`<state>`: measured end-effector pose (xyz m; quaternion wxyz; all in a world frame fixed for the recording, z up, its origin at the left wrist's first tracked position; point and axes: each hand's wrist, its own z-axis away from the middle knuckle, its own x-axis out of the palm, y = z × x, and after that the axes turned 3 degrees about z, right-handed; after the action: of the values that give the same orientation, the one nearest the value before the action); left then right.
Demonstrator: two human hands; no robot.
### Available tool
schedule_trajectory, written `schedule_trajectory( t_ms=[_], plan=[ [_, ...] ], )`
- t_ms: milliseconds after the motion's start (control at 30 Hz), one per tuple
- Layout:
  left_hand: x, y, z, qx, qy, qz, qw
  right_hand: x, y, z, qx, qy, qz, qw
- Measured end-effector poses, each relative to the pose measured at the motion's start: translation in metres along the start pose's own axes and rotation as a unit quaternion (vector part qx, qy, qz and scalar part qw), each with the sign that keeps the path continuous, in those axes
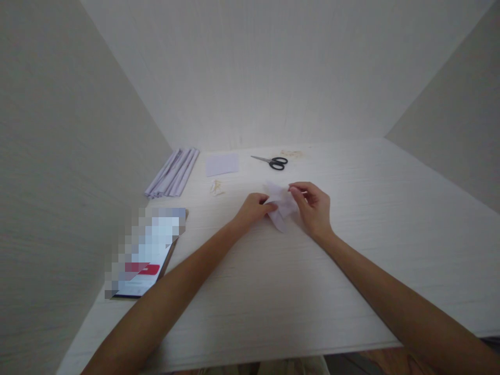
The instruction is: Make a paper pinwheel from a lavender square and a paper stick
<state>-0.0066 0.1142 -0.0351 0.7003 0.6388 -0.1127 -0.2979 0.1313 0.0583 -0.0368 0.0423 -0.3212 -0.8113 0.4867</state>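
Note:
Between my two hands is a piece of folded pale lilac paper (288, 204), its pointed flaps spreading out above the tabletop. My left hand (253, 209) pinches it from the left, thumb on top. On the other side my right hand (314, 207) has thumb and forefinger pressed together at the paper's upper right edge. Something small and dark may sit at those fingertips, but it is too small to make out. Just beyond the hands lie black-handled scissors (275, 162), blades pointing left.
Rolled lilac paper tubes (172, 174) lie at the back left, beside a flat paper sheet (222, 164). Small pale sticks or scraps (217, 187) and another scatter (292, 153) lie nearby. A partly blurred tablet (150, 255) is by my left forearm. Walls enclose the white table (242, 312).

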Motion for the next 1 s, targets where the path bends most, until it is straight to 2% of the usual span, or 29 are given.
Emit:
schedule_trajectory(
  t_ms=[67,167,267,400,500,633,800,1000],
  plan=[
    [0.0,0.001,0.001,-0.006,0.008,0.017,1.0,-0.002,0.0,-0.002,0.008,0.051,0.007,0.999],
    [0.001,0.002,0.003,-0.012,0.026,0.041,0.999,-0.003,0.004,-0.005,0.057,0.108,0.017,0.992],
    [0.001,0.001,0.003,-0.013,0.038,0.057,0.998,-0.003,0.012,-0.007,0.101,0.109,0.013,0.989],
    [0.001,0.0,0.002,-0.009,0.031,0.074,0.997,-0.001,0.017,-0.007,0.103,0.075,-0.018,0.992],
    [0.002,0.001,0.003,-0.012,0.035,0.075,0.997,0.0,0.014,-0.005,0.074,0.066,-0.023,0.995],
    [0.003,0.003,0.003,-0.008,0.04,0.084,0.996,0.0,0.005,0.001,0.001,0.075,0.012,0.997],
    [0.005,0.005,0.005,0.022,0.062,0.067,0.996,0.0,-0.003,0.007,-0.107,0.014,0.116,0.987],
    [0.009,0.007,0.007,0.041,0.068,0.06,0.995,0.001,-0.002,0.008,-0.145,-0.029,0.174,0.974]
  ],
)
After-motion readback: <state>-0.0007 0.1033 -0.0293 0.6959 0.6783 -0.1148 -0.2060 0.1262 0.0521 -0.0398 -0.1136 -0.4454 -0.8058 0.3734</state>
